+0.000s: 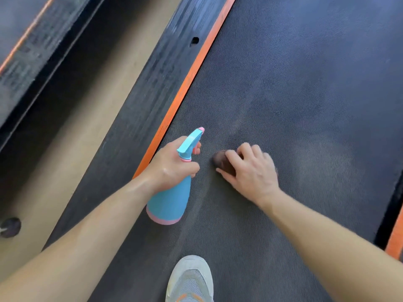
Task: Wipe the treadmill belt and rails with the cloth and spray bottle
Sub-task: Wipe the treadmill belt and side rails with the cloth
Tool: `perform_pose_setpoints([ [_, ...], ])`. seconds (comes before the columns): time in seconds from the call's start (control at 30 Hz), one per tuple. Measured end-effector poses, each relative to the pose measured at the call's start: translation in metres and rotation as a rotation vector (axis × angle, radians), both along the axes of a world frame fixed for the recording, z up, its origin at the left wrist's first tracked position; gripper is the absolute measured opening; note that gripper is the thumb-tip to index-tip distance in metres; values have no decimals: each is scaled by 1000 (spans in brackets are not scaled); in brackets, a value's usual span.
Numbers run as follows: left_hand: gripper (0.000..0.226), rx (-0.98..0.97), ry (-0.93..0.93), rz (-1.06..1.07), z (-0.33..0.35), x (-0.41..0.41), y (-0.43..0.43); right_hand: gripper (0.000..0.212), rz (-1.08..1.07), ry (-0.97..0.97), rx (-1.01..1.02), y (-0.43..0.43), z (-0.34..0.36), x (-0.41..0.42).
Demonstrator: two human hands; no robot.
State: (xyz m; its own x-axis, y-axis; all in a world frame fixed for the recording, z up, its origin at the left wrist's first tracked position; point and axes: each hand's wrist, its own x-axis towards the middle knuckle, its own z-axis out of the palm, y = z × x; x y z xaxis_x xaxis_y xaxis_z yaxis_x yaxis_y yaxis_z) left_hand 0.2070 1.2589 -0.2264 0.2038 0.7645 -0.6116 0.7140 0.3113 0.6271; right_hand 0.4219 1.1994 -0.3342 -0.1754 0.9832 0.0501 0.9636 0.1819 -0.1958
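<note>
My left hand [172, 167] grips the neck of a blue spray bottle [169, 199] with pink base and nozzle tip, held just above the left part of the dark textured treadmill belt [294, 94]. The nozzle points up the belt. My right hand [248, 168] holds a bunched dark brown cloth [221, 161] down on the belt, fingers curled over it; most of the cloth is hidden under the hand. The black left side rail [152, 79] with its orange strip [192, 77] runs diagonally past my left hand.
My grey sneaker [189, 280] stands on the belt at the bottom centre. The right rail's orange edge [395, 238] shows at lower right. A tan floor strip [72, 131] separates this treadmill from a neighbouring treadmill [24, 53] at upper left.
</note>
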Motion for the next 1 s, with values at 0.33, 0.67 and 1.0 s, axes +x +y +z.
perform_pose_setpoints([
  [0.33, 52, 22, -54, 68, -3, -9, -13, 52, -412, -4, 9, 56, 9, -13],
  [0.67, 37, 9, -41, 21, -7, 3, -11, 54, -363, -15, -82, 96, 16, 25],
  [1.0, 51, -9, -39, 43, -6, 8, -3, 45, 58, -33, -5, 3, 4, -6],
])
